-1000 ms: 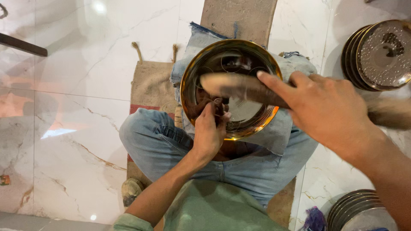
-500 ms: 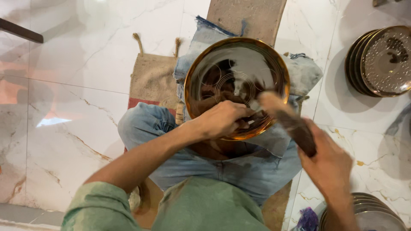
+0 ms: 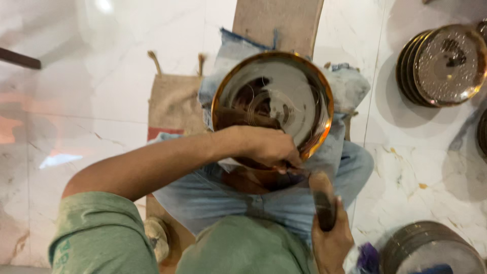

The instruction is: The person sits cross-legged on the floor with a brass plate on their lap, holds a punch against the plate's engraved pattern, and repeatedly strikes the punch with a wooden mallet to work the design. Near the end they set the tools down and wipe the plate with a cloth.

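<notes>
Left hand (image 3: 266, 147) closed at near rim of round brass plate (image 3: 274, 104); what it pinches is hidden. Right hand (image 3: 329, 238) grips dark wooden mallet (image 3: 322, 200), just below plate, over lap.

The floor (image 3: 91, 101) is polished white marble with faint brown veins and thin seams between its slabs. A burlap sack (image 3: 172, 104) lies flat on it, and a brown wooden board (image 3: 276, 23) lies just beyond, running off the top edge. A stack of metal plates (image 3: 444, 66) rests at the upper right, and a second stack (image 3: 431, 251) sits at the lower right. A dark bar (image 3: 20, 58) lies at the far left.
</notes>
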A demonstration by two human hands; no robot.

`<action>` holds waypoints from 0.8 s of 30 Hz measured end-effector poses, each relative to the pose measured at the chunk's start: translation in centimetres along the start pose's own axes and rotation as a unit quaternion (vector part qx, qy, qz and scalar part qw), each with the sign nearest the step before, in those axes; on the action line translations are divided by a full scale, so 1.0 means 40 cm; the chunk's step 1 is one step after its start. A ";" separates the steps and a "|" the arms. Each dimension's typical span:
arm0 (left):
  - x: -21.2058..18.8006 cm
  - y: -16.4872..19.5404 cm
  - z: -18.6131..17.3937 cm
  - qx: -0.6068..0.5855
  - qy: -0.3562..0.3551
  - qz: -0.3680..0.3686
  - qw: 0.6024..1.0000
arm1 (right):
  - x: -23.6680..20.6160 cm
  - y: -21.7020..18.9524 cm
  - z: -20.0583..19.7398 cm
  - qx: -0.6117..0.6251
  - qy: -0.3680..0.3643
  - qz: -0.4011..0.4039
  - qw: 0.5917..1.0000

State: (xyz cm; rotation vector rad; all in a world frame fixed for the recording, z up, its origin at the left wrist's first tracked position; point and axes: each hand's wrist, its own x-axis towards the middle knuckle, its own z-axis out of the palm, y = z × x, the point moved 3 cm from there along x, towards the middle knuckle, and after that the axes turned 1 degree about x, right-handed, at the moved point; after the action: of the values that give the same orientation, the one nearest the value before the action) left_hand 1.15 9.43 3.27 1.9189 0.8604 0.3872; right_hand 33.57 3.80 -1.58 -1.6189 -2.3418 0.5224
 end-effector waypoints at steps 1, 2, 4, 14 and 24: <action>-0.003 -0.005 0.000 -0.002 -0.001 0.007 1.000 | -0.006 0.013 0.010 0.052 0.036 0.059 0.996; -0.004 -0.010 0.001 -0.001 -0.004 0.006 1.000 | -0.012 0.029 0.018 0.105 0.071 0.121 0.985; -0.010 -0.016 0.006 0.000 -0.005 0.001 1.000 | -0.006 0.044 0.040 0.113 0.088 0.120 0.982; -0.063 -0.025 -0.049 -0.071 0.315 -0.114 0.939 | 0.161 0.131 0.060 0.229 0.075 0.055 0.969; -0.018 0.004 -0.039 -0.013 0.207 -0.074 0.975 | 0.177 0.003 -0.071 0.300 -0.011 0.053 0.952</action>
State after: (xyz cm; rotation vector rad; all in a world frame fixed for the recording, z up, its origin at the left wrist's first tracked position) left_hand -0.22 9.87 4.23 1.7617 1.2543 0.7186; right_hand 32.29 10.87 0.96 -1.4378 -1.8444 1.1453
